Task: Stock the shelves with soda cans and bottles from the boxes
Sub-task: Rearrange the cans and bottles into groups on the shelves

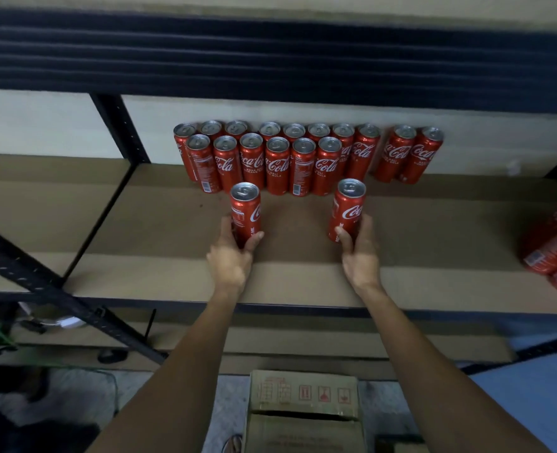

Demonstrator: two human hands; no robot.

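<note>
Gripping left can [245,210] low in left hand [229,259], right can [347,207] low in right hand [360,256], both upright just in front of the stocked rows [290,158]. Likely feeling heavy, stiff, slippery, so wrapping round the sides.

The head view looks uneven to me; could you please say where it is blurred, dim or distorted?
Head view: cans at the right edge are smeared with blur; the back rows of cans are sharp; the upper shelf beam bows from wide-angle distortion; the floor under the shelf is dim.
</note>
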